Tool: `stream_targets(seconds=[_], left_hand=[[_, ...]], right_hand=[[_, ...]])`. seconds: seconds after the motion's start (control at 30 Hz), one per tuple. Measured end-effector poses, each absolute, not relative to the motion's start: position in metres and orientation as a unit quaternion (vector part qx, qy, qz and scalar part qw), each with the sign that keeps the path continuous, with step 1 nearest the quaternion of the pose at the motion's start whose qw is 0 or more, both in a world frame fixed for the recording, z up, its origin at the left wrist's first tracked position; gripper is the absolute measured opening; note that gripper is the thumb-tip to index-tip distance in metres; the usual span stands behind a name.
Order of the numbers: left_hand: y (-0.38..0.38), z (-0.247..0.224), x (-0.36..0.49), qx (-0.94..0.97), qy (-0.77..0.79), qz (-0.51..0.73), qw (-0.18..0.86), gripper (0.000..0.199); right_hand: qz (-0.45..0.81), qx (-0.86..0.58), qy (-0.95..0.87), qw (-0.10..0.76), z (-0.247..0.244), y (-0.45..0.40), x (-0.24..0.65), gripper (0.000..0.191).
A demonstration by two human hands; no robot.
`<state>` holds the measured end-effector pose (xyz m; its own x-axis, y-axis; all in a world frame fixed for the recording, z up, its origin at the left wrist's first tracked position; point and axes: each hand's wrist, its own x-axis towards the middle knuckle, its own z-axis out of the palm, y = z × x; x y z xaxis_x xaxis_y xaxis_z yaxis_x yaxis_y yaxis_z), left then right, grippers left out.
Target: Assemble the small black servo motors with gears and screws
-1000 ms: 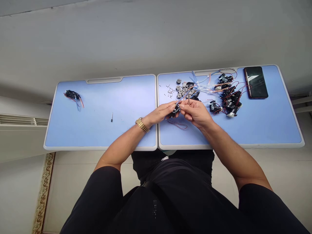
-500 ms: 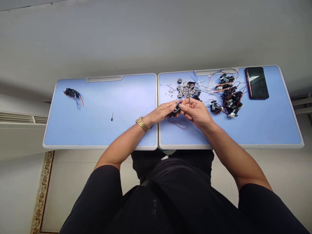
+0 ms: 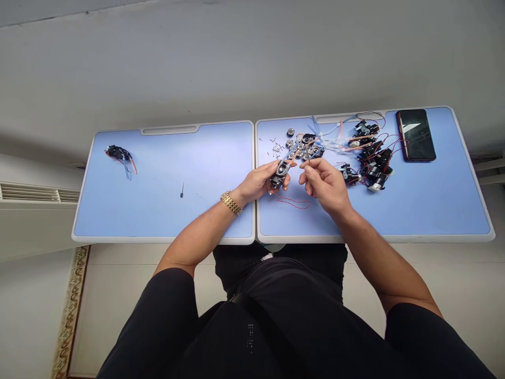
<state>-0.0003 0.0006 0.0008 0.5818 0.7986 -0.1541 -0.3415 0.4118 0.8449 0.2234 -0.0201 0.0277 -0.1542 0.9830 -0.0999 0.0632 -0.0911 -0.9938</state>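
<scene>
My left hand (image 3: 260, 180) is closed around a small black tube pump (image 3: 278, 179), tilted above the right table. From the pump come a blue tube and an orange tube, and a red-and-black wire (image 3: 294, 201) loops below it. My right hand (image 3: 324, 183) is apart from the pump, its fingers pinched on a thin dark rod-like tool (image 3: 307, 153); the tool's exact kind is unclear. Just beyond the hands lie several round silver-and-black roller parts (image 3: 290, 132) and a scatter of tiny screws (image 3: 275, 148).
Several black motor units (image 3: 376, 163) with wires and bundled blue and orange tubes (image 3: 331, 141) lie to the right, beside a phone (image 3: 417, 135). On the left table are another pump (image 3: 118, 152) with tubes and a small screwdriver-like piece (image 3: 182, 190). A seam divides the tables.
My right hand has drawn away from the pump to the right, still pinching the thin tool. In my left hand the pump has turned, so its looped tube face shows more.
</scene>
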Motion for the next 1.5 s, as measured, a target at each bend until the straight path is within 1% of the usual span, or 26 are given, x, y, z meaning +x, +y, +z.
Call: stream_targets(seconds=[0.13, 0.33, 0.43, 0.67, 0.77, 0.97, 1.1, 1.3, 1.4, 1.5], left_hand=[[0.001, 0.004, -0.001, 0.392, 0.281, 0.361, 0.798, 0.063], [0.003, 0.002, -0.001, 0.435, 0.283, 0.357, 0.777, 0.065], [0.002, 0.0, -0.001, 0.462, 0.304, 0.355, 0.754, 0.065], [-0.001, -0.002, -0.001, 0.502, 0.318, 0.351, 0.724, 0.061], [-0.002, -0.004, 0.0, 0.503, 0.315, 0.365, 0.717, 0.059], [-0.006, -0.007, 0.009, 0.489, 0.324, 0.392, 0.708, 0.056], [-0.012, -0.003, 0.015, 0.503, 0.365, 0.415, 0.665, 0.056], [-0.022, 0.002, 0.026, 0.483, 0.426, 0.483, 0.593, 0.048], [-0.027, 0.002, 0.03, 0.486, 0.452, 0.498, 0.558, 0.052], [-0.03, 0.003, 0.031, 0.492, 0.457, 0.494, 0.552, 0.056]], right_hand=[[0.438, -0.515, -0.638, 0.369, 0.032, -0.034, 0.228, 0.056], [0.281, -0.529, -0.754, 0.269, 0.042, -0.039, 0.231, 0.037], [0.203, -0.541, -0.788, 0.21, 0.051, -0.034, 0.229, 0.034], [0.125, -0.557, -0.819, 0.061, 0.074, -0.03, 0.214, 0.032], [0.102, -0.56, -0.822, 0.019, 0.074, -0.036, 0.206, 0.03], [0.087, -0.585, -0.806, -0.006, 0.064, -0.042, 0.193, 0.031], [0.087, -0.597, -0.798, -0.008, 0.063, -0.042, 0.187, 0.031], [0.098, -0.599, -0.794, 0.034, 0.054, -0.045, 0.175, 0.03], [0.111, -0.602, -0.788, 0.058, 0.048, -0.045, 0.171, 0.031], [0.113, -0.606, -0.784, 0.075, 0.048, -0.044, 0.17, 0.032]])
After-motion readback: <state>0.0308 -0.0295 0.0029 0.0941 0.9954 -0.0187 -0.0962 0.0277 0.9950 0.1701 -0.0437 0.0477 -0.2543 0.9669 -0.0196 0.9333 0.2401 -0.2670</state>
